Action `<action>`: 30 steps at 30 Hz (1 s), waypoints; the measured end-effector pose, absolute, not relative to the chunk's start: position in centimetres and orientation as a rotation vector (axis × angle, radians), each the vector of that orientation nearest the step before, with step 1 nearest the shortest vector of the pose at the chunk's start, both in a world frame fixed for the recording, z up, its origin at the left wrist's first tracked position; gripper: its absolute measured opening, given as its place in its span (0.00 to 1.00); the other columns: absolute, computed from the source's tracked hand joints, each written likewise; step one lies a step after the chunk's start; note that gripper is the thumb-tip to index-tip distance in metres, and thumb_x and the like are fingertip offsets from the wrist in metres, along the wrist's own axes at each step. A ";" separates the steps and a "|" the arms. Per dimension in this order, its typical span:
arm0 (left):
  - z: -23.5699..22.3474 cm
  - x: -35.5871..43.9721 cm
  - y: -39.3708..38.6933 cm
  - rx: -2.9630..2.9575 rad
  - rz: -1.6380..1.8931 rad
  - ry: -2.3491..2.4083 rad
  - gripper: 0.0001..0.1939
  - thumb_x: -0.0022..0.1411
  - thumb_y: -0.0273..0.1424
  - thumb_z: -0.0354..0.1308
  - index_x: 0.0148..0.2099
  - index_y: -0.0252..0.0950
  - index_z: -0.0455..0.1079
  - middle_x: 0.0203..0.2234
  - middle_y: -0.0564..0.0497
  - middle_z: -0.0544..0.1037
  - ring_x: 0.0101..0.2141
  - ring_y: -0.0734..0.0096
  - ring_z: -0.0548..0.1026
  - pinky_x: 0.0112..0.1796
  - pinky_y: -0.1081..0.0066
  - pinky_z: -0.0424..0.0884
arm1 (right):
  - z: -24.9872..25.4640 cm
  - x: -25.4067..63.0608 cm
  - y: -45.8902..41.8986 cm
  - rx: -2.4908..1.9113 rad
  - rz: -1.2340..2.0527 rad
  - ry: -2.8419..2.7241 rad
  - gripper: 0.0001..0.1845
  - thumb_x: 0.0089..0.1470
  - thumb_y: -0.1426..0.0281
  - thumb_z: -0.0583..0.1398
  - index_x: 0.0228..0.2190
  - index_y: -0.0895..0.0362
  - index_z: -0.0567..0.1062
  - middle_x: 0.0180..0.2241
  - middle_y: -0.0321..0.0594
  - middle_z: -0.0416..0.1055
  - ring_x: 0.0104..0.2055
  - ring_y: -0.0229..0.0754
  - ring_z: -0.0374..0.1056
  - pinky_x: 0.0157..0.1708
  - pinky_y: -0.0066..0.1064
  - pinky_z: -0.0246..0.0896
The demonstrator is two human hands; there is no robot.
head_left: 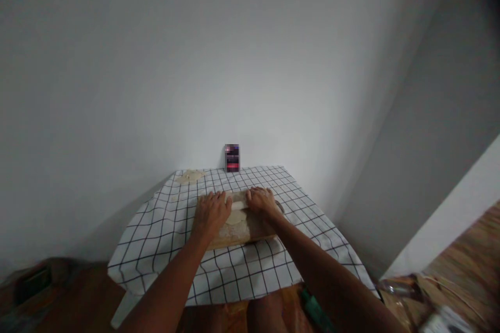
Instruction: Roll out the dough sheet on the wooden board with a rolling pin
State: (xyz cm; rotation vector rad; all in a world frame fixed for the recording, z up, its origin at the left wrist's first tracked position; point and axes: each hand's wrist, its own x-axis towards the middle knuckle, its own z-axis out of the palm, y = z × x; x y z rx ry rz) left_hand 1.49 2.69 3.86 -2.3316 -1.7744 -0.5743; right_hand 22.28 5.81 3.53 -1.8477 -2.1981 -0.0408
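Observation:
On a floured wooden board (pixel 253 230) lies a flat piece of dough (pixel 236 217). A pale rolling pin (pixel 238 205) crosses the board just beyond the dough's near part. My left hand (pixel 213 210) is over the pin's left end, fingers bent down on it. My right hand (pixel 261 200) presses on the right end, its fingers curled over the pin. Both palms hide the pin's ends, so only its middle shows.
A checked white cloth (pixel 156 242) covers the table. Thin flattened dough (pixel 190 176) lies at its back left corner. A phone-like dark object (pixel 232 158), its face pixelated, leans against the wall. Assorted items, including a clear bottle (pixel 400 287), sit at lower right.

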 end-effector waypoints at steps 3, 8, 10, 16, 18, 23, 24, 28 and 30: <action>3.6 1.5 5.7 -2.277 -0.510 -1.852 0.29 0.83 0.41 0.42 0.68 0.34 0.78 0.67 0.34 0.81 0.69 0.40 0.75 0.69 0.42 0.66 | 3.9 22.1 8.1 -1.893 -0.045 -2.259 0.26 0.82 0.63 0.46 0.58 0.51 0.82 0.59 0.51 0.83 0.61 0.55 0.78 0.62 0.50 0.68; 3.9 1.5 10.6 -2.231 -0.511 -2.035 0.31 0.83 0.45 0.42 0.72 0.38 0.76 0.68 0.38 0.82 0.69 0.41 0.75 0.68 0.41 0.69 | 4.6 21.7 11.9 -1.947 0.035 -2.189 0.28 0.82 0.59 0.45 0.57 0.53 0.82 0.60 0.53 0.83 0.62 0.56 0.78 0.61 0.47 0.69; 4.4 1.4 12.0 -2.262 -0.497 -2.107 0.33 0.82 0.48 0.40 0.71 0.39 0.76 0.67 0.38 0.82 0.69 0.41 0.75 0.66 0.41 0.71 | 4.9 21.5 13.3 -1.964 0.099 -2.134 0.31 0.82 0.56 0.44 0.57 0.55 0.83 0.61 0.55 0.82 0.64 0.56 0.77 0.63 0.47 0.68; 5.7 1.3 14.5 -2.241 -0.435 -2.188 0.35 0.82 0.50 0.37 0.67 0.37 0.77 0.63 0.35 0.85 0.66 0.42 0.78 0.64 0.43 0.72 | 4.9 21.2 16.3 -1.974 0.188 -2.097 0.31 0.82 0.57 0.45 0.58 0.57 0.84 0.63 0.57 0.81 0.66 0.58 0.76 0.63 0.48 0.70; 5.8 1.4 14.9 -2.229 -0.423 -2.198 0.35 0.82 0.49 0.38 0.66 0.36 0.78 0.60 0.34 0.86 0.64 0.42 0.80 0.63 0.44 0.74 | 4.8 21.2 16.9 -1.988 0.200 -2.088 0.31 0.82 0.57 0.45 0.58 0.57 0.84 0.63 0.57 0.81 0.65 0.57 0.77 0.62 0.47 0.71; 5.7 1.4 15.4 -2.206 -0.410 -2.191 0.34 0.83 0.49 0.38 0.64 0.35 0.79 0.58 0.33 0.87 0.62 0.43 0.82 0.61 0.46 0.76 | 4.6 21.0 17.4 -2.001 0.203 -2.066 0.30 0.83 0.57 0.46 0.59 0.58 0.83 0.62 0.57 0.81 0.65 0.56 0.78 0.61 0.45 0.71; 5.7 1.4 15.4 -2.209 -0.402 -2.183 0.34 0.83 0.49 0.37 0.63 0.36 0.79 0.58 0.34 0.86 0.62 0.43 0.82 0.61 0.46 0.75 | 4.7 21.0 17.3 -1.998 0.200 -2.061 0.30 0.83 0.57 0.46 0.59 0.58 0.83 0.62 0.57 0.81 0.64 0.55 0.78 0.61 0.45 0.71; 6.0 1.5 14.7 -2.210 -0.340 -2.196 0.33 0.83 0.48 0.38 0.64 0.35 0.79 0.60 0.34 0.86 0.63 0.43 0.81 0.61 0.45 0.75 | 4.9 20.8 16.6 -1.996 0.154 -2.078 0.30 0.83 0.58 0.47 0.57 0.59 0.83 0.60 0.58 0.82 0.63 0.55 0.79 0.60 0.43 0.71; 6.0 1.6 14.2 -2.214 -0.307 -2.206 0.33 0.83 0.48 0.39 0.65 0.34 0.78 0.61 0.33 0.85 0.64 0.42 0.80 0.61 0.45 0.75 | 5.0 20.8 16.1 -2.003 0.127 -2.102 0.28 0.82 0.59 0.47 0.57 0.59 0.83 0.60 0.58 0.82 0.63 0.55 0.79 0.60 0.43 0.71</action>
